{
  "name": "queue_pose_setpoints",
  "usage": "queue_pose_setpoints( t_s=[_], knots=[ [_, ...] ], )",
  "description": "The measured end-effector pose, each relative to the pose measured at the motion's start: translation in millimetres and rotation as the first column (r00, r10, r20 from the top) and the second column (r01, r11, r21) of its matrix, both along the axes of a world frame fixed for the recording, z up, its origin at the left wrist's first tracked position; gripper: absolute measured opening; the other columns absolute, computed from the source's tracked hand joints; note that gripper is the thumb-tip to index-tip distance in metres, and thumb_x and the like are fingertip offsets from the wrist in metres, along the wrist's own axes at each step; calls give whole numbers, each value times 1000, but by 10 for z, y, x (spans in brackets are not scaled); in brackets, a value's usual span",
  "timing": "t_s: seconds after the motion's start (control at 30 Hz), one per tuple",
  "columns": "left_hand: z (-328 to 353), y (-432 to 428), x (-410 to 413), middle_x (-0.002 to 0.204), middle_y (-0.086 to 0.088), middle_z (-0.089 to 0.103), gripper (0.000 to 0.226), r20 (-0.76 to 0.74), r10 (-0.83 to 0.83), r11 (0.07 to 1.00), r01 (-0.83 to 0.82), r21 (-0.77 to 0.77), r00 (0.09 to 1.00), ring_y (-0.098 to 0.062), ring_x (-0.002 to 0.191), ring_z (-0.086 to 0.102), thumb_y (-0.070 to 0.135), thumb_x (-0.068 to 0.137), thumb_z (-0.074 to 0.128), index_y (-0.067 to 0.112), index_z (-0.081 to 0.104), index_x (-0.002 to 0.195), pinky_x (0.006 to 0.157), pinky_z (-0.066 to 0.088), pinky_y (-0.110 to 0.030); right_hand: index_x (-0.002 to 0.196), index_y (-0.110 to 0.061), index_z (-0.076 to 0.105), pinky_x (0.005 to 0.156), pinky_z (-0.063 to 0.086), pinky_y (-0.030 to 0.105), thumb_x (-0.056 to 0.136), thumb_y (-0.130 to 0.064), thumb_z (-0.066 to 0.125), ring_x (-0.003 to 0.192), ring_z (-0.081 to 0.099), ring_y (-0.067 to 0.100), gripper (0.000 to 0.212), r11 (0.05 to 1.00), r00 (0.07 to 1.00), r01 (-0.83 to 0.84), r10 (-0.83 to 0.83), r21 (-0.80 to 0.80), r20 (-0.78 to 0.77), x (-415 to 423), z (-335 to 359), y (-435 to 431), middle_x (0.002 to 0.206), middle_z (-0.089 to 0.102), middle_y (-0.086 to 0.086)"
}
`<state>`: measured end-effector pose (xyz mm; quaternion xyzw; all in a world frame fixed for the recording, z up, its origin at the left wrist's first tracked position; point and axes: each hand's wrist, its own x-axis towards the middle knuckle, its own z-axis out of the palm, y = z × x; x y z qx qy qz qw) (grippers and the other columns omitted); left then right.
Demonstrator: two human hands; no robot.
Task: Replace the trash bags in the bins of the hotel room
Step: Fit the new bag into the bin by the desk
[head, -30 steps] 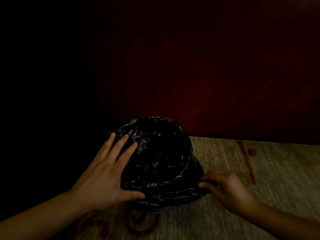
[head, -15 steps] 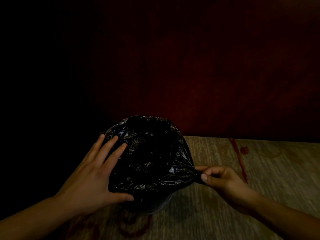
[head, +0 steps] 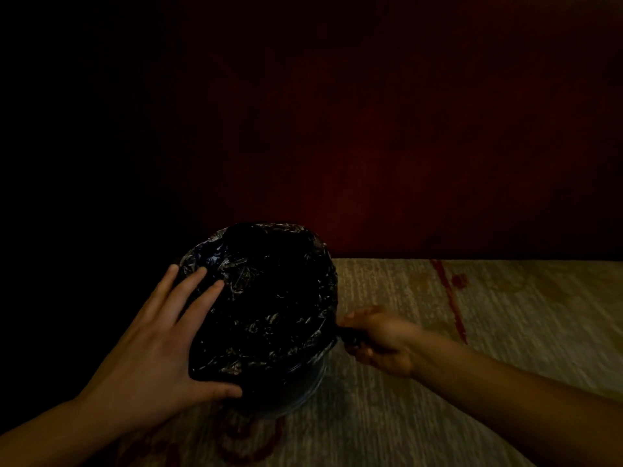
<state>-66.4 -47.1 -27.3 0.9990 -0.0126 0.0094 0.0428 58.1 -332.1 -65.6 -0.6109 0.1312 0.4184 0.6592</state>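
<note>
Bin stands on the carpet, near the dark far wall. Black trash bag is already in and folded over the rim. Left to do: securing the slack, then any other bins.

Left hand: fingers straight and spread, flat on the bag's left side, thumb on the near rim.

Right hand: curled round gathered plastic at the right rim; probably twisting it, light poor.

Versus half a second ago: right hand rolled knuckles-up and closer to the rim; left unchanged.
</note>
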Motion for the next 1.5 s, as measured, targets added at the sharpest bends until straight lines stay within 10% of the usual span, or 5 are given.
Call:
queue_pose_setpoints(
  t_s=[0.83,0.97,1.13,1.33,1.5],
  knots=[
    [12,30,2,164,0,14,129,28,-31,999,31,-15,999,-24,152,2,102,52,37,31,12,156,108,29,-56,83,-1,71,75,58,31,91,-5,63,81,68,22,12,994,870,-102,68,43,488,-197,-203,-391,87,68,8],
    [3,45,-6,164,1,12,130,28,-28,999,29,-29,999,-24,153,2,102,51,39,30,13,156,109,28,-54,100,-15,76,85,57,29,84,-22,73,98,67,16,17,973,674,-214,214,-90,708,-161,-177,-397,106,67,3],
    [11,26,-12,164,-1,14,128,35,-37,999,38,-30,999,-27,152,6,102,53,39,28,16,155,109,30,-57,129,-34,57,81,55,20,85,-31,72,99,64,1,47,886,109,-49,464,-462,879,-199,-290,-467,112,64,-13],
    [21,41,-14,166,7,2,134,-13,-34,997,33,-69,999,-19,152,-8,104,47,41,33,8,157,113,22,-57,121,-19,61,77,50,12,100,-28,53,87,64,0,24,885,-135,9,463,-466,876,-172,-249,-480,99,69,-8],
    [83,59,-57,163,19,-13,116,-9,-78,981,75,-181,997,-12,150,-20,102,58,30,45,-1,153,116,9,-52,96,-25,68,65,54,23,99,-23,55,71,62,5,14,914,359,-84,399,-397,844,-171,-217,-409,82,64,-13]
  ],
)
